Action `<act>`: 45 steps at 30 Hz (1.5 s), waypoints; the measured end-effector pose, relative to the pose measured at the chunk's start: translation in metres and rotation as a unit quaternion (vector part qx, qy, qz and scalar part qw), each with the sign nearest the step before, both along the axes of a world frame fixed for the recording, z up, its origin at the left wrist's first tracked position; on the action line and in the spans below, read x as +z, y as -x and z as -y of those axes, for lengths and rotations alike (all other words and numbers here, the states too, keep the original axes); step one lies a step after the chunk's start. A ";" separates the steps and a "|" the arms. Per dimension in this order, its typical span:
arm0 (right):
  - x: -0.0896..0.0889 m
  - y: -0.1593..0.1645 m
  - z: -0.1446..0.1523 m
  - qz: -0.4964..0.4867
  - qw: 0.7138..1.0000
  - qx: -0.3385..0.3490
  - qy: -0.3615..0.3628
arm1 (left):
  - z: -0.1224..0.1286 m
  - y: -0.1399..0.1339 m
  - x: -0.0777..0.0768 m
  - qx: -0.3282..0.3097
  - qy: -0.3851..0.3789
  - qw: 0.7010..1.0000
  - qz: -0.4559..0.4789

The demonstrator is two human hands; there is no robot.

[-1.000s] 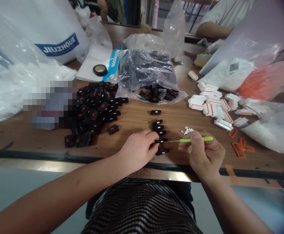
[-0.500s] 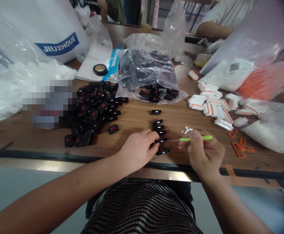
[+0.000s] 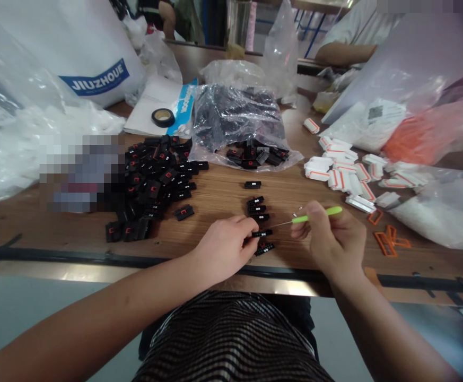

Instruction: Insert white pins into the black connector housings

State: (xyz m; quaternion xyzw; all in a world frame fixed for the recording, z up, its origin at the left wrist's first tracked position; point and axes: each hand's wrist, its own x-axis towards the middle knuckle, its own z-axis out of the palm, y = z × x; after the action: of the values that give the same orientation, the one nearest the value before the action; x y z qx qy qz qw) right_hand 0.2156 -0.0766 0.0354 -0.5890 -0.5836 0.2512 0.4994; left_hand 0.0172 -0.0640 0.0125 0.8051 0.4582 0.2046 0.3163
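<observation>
Green slender pick (image 3: 300, 218), oblong connector (image 3: 264, 233)

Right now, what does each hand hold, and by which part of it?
The left hand pinches a black block by its left end; the right hand grips a green tool by its handle.

White sack (image 3: 96, 37): stands at rear left; blue label (image 3: 96, 78) reads JIUZHOUE.
Notebook (image 3: 141, 109): lies flat to the right of the white sack; pale cover, blue band.
Tape roll (image 3: 163, 124): black, flat on the notebook.
Left plastic bag (image 3: 76, 119): transparent, whitish contents.
White housings (image 3: 344, 172): loose group at right, many bearing orange strips; one lies apart toward the rear.
Orange frames (image 3: 390, 243): in front of the white housings, partly overlapping.
Orange-filled bag (image 3: 408, 140): behind the white housings, contents indistinct.
Co-worker (image 3: 344, 53): forearm and pale sleeve visible at rear right.
</observation>
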 end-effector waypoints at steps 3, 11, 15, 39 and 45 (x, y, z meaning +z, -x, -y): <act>0.000 -0.002 -0.006 -0.016 0.999 -0.033 -0.019 | 0.001 0.002 0.003 0.002 0.007 1.000 0.018; -0.007 0.003 -0.014 -0.084 0.995 -0.032 -0.035 | -0.017 0.007 0.017 0.026 -0.046 0.999 -0.002; -0.010 0.006 -0.013 -0.083 0.995 -0.025 -0.048 | -0.021 0.001 0.012 -0.012 -0.074 0.994 -0.075; -0.015 0.009 -0.009 -0.054 0.998 -0.005 -0.037 | -0.022 -0.003 -0.002 0.022 -0.023 0.999 0.031; -0.015 0.007 -0.008 -0.021 0.999 0.009 -0.034 | -0.021 -0.003 -0.002 0.025 -0.014 0.999 0.030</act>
State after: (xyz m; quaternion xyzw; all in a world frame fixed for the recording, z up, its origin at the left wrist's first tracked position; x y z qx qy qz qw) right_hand 0.2089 -0.0689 0.0206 -0.5611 -0.5866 0.2478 0.5288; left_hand 0.0201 -0.0428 0.0102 0.7912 0.4655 0.2433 0.3132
